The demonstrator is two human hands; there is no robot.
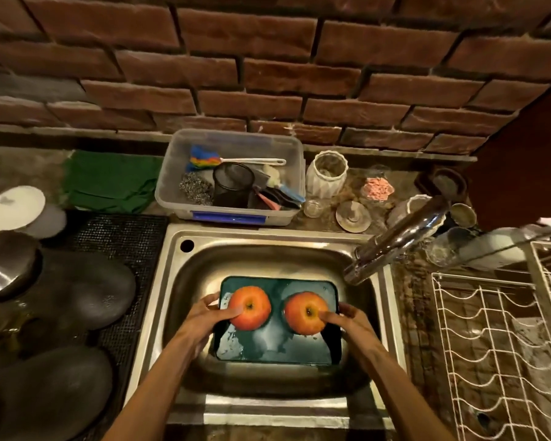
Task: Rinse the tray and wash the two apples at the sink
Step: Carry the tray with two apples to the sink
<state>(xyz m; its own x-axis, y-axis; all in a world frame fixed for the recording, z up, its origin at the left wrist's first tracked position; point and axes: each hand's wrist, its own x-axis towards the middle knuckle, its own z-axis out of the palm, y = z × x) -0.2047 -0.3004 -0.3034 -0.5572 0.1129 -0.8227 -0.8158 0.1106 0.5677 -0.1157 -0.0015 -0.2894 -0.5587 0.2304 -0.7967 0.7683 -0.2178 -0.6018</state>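
Sink [172, 281] of stainless steel is seen set into the counter, with a dark teal tray [277, 348] held in the basin. The tray is gripped at both short edges: the left hand [204, 319] is closed around the left rim, and the right hand [350, 323] is closed around the right rim. Two apples are carried on the tray, side by side and apart from each other. The left apple [252, 300] is pressed by the left thumb, which is laid against its near side. The right apple [303, 308] is touched in the same way by the right thumb. Both stems are turned upward. Wet patches are noted on the tray surface below the fruit.

The tap [395, 240] is mounted at the right rim of the sink, its spout angled toward the basin; whether water is running cannot be told.

Behind the sink, a clear plastic tub [172, 173] is placed on the ledge, holding scourers, a brush and a black mesh cup. A green cloth [109, 179] is laid to its left, and a white ribbed jar [326, 176] is stood to its right. A white wire rack [497, 345] is positioned at the right of the sink. Dark pans [77, 297] are set upside down on a mat at the left. A brick wall [268, 58] is recorded behind the counter.
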